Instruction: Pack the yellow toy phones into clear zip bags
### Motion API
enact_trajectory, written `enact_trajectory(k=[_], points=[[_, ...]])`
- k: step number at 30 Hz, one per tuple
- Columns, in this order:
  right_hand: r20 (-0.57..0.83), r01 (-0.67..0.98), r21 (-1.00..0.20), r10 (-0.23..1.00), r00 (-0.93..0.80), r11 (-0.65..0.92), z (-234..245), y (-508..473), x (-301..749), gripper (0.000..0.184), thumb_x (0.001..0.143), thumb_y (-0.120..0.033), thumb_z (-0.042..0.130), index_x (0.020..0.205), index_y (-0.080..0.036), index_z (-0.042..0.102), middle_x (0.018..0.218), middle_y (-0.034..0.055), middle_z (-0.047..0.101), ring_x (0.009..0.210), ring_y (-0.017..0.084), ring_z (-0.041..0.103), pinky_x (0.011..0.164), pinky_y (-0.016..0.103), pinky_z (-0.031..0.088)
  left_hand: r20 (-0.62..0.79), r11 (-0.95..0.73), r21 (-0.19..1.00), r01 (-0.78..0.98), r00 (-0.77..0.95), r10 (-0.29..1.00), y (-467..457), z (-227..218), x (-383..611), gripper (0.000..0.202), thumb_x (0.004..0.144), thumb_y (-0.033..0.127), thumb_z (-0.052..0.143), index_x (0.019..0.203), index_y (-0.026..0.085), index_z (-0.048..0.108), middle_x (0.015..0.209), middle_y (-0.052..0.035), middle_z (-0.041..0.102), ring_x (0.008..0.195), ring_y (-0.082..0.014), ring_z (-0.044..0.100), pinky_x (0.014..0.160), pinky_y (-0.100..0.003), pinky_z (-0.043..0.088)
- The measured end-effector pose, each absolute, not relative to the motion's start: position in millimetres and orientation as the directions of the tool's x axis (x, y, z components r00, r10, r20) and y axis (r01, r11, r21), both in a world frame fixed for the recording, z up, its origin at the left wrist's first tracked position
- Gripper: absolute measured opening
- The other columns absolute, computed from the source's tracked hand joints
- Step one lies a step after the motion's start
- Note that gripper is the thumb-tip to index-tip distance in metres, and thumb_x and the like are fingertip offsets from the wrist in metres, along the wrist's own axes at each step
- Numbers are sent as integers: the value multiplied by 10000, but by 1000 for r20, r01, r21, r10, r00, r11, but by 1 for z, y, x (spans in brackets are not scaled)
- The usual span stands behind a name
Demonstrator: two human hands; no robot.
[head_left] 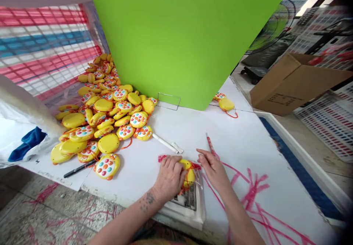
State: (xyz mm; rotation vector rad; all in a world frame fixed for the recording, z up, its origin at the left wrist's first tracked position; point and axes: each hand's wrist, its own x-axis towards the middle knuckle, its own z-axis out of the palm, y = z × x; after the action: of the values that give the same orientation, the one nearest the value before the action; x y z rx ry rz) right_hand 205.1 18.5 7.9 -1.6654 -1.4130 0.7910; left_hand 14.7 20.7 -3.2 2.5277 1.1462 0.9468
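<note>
My left hand [171, 175] is closed over a yellow duck-shaped toy [189, 177], holding it down on a clear plastic bag [199, 212]. A dark printed picture [187, 198] shows inside that bag. A pink strip [162, 158] sticks out beside my left fingers, and red-pink material also shows at the toy's right side. My right hand [213, 168] is just right of the toy, index finger stretched out and the other fingers loosely bent. I see nothing held in it. Above it lies a slim red-patterned tool [210, 144].
A heap of yellow toys with coloured dots [103, 105] covers the left side. A green panel [176, 42] stands behind. On the table lie a white pen [167, 143], a black marker [78, 169], a wire stand [169, 101] and pink strips [252, 190]. A cardboard box [278, 83] stands right.
</note>
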Motion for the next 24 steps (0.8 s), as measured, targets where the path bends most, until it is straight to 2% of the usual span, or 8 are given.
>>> enact_trajectory(k=[2,4,9,11,15,18,21,24], points=[[-25,533,-837,982,190,-124,8,15,213,425,873,-524,453,1070,-201,646,653,27,646,636,215,613,625,333,481,455,-667,445,598,491,743,21,-3,15,73,895,194,463,936,176,520,1155,-127,593,1077,-248,545,941,-501,430],[-79,541,-828,986,145,-146,7,9,213,413,867,-521,455,1051,-211,657,605,12,634,577,211,600,587,326,471,445,-660,458,595,489,750,22,-3,15,58,892,190,467,919,175,516,1142,-127,599,1074,-248,546,940,-500,430],[-167,419,-890,984,65,-179,5,1,196,432,858,-433,488,1240,-244,553,884,26,709,752,213,652,684,321,496,414,-642,532,553,491,766,23,3,12,58,897,195,459,891,175,513,1135,-127,603,1083,-239,538,938,-474,427],[-169,402,-898,984,62,-180,8,0,190,451,867,-394,473,1292,-252,516,866,10,700,734,195,642,664,298,487,388,-627,575,526,500,775,23,9,10,59,894,190,461,876,184,516,1122,-115,610,1077,-228,540,920,-444,435],[-125,428,-894,991,43,-131,18,1,181,488,890,-367,439,1365,-257,448,579,-55,571,523,157,531,541,262,430,278,-588,604,538,549,788,22,26,9,107,891,152,442,839,187,529,884,-58,647,868,-195,582,806,-360,460],[-85,373,-922,994,64,-102,22,2,172,505,902,-394,438,1382,-239,420,599,-48,570,518,152,517,542,266,440,262,-621,563,546,594,760,19,35,9,116,890,141,449,828,187,535,760,-27,627,773,-181,564,781,-340,455],[-48,253,-965,992,114,-75,22,0,162,504,907,-437,439,1368,-234,420,782,4,664,661,177,613,660,302,505,360,-627,535,567,519,776,16,38,3,31,870,188,535,891,202,553,937,-55,644,958,-219,546,914,-425,417],[-33,116,-992,986,161,-52,22,-2,158,494,904,-456,458,1340,-225,430,903,48,695,806,203,667,768,337,530,405,-523,626,579,332,852,14,32,-9,237,860,225,568,1089,214,509,1227,-111,532,1171,-261,448,985,-493,386]])
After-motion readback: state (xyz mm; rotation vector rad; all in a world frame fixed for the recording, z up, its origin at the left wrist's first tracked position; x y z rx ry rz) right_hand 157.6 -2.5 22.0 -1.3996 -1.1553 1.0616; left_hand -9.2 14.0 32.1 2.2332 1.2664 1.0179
